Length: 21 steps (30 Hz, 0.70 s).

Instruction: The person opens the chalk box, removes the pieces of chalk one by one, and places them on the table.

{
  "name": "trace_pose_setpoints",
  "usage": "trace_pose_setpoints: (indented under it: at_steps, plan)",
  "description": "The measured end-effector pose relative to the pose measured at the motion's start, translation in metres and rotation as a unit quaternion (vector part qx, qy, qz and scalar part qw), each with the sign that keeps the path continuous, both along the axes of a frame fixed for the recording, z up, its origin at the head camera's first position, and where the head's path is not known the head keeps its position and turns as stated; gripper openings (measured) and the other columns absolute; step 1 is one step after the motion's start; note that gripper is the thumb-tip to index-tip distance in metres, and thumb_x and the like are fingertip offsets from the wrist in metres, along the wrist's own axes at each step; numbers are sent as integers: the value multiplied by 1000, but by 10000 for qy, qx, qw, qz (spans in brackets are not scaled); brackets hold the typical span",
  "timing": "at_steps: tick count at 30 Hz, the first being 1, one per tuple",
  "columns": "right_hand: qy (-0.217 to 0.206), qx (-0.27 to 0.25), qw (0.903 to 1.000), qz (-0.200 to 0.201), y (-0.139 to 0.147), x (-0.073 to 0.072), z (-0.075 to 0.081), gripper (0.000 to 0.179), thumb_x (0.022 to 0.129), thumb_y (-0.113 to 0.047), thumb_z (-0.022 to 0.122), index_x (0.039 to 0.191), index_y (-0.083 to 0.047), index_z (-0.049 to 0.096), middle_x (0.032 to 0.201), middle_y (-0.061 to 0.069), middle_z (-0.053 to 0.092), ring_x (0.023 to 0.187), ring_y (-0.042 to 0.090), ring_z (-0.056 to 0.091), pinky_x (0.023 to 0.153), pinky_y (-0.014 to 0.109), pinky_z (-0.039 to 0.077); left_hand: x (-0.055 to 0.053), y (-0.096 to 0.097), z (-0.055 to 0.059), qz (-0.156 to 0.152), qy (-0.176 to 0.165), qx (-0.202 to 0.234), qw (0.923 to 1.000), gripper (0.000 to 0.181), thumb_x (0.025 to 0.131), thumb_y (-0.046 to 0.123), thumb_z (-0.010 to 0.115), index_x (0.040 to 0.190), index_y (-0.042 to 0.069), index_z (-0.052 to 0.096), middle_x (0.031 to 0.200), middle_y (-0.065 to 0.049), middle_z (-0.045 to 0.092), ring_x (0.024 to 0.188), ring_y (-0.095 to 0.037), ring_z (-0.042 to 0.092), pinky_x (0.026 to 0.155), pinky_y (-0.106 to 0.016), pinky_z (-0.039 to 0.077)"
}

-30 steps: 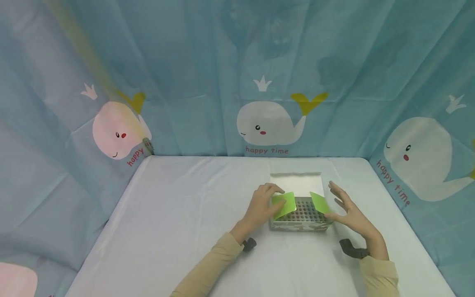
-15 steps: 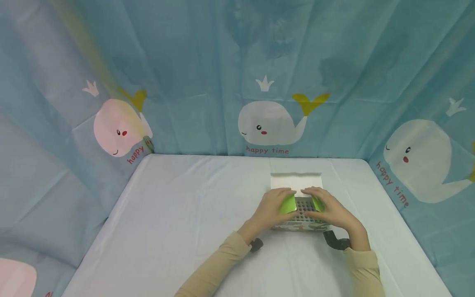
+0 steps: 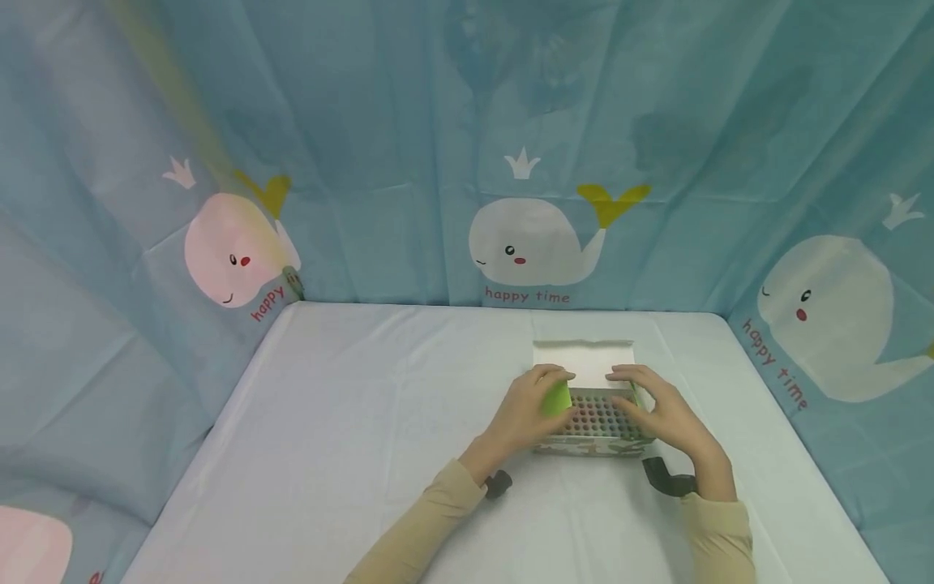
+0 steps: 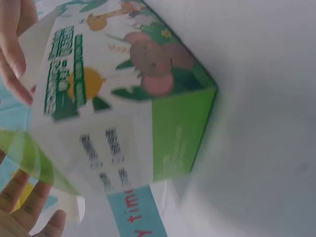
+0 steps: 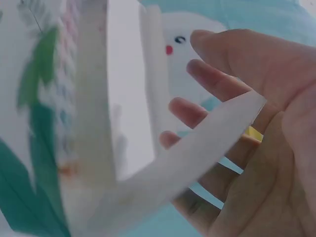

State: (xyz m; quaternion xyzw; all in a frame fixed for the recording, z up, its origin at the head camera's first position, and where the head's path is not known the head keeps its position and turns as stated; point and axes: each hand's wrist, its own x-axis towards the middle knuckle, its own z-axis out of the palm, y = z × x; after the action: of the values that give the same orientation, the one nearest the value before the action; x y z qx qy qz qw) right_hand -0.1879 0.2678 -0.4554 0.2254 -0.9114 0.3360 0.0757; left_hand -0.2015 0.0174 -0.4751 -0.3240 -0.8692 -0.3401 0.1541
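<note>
A cardboard box point(image 3: 589, 447) with cartoon animals on its side stands on the table, its top flaps folded open. Rows of small coloured round ends point(image 3: 594, 415) fill it; their kind is too small to tell. At its left side, my left hand point(image 3: 520, 412) lies against the green flap point(image 3: 556, 399), fingers behind it in the left wrist view. My right hand point(image 3: 670, 415) curves loosely around the right side flap point(image 5: 197, 153), which crosses in front of the palm with thumb and fingers spread apart. The white lid point(image 3: 584, 354) extends open at the back.
A white cloth covers the table point(image 3: 350, 422). Blue curtains point(image 3: 365, 162) printed with whales hang along the back and both sides. Dark camera mounts point(image 3: 667, 480) sit at both wrists, close above the cloth.
My right hand has come leftward over the box, then eased slightly back right. Both side flaps now lean farther outward, showing more of the coloured ends. My left hand has shifted only slightly.
</note>
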Motion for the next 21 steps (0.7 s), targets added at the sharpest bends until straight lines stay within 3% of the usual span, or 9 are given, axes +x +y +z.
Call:
trace_pose_setpoints:
  at_steps: [3,6,10,13,17,21]
  plan:
    - [59,-44,9998,-178,10,2,4,42,84,-13,68,123,-16,55,131,8,50,124,33,43,95,56,36,1,-9,4,2,104,221,9997,47,82,31,69,124,18,53,125,-1,54,110,-15,54,90,-31,46]
    - [55,-108,9994,-327,20,4,7,41,85,-14,67,124,-17,54,132,6,50,127,16,41,96,54,36,1,-18,5,49,144,360,9992,46,83,29,68,125,16,52,128,-2,54,119,-16,50,100,-36,40]
    - [-3,-162,9985,-520,31,6,8,40,88,-20,63,127,-17,53,132,6,51,123,-8,35,95,54,35,1,-29,4,257,108,442,9986,45,83,28,68,124,17,53,128,0,55,122,-15,49,102,-39,37]
    - [-76,-204,9975,-675,38,7,7,40,90,-24,61,128,-17,52,131,8,52,120,-14,33,95,55,34,1,-35,2,381,48,452,9982,46,83,31,68,124,17,53,128,1,55,121,-14,49,101,-39,38]
    - [-185,-247,9960,-841,47,9,5,41,90,-26,60,129,-17,52,131,11,52,119,-14,33,94,57,34,2,-42,-1,521,-23,452,9976,49,81,33,70,123,15,53,127,3,56,121,-13,49,101,-39,38]
    - [-320,-189,9945,-984,55,11,3,44,89,-27,62,130,-15,51,132,13,51,128,15,40,92,60,34,4,-51,-2,649,-102,497,9966,49,79,31,72,121,14,54,126,2,56,119,-14,50,100,-43,38]
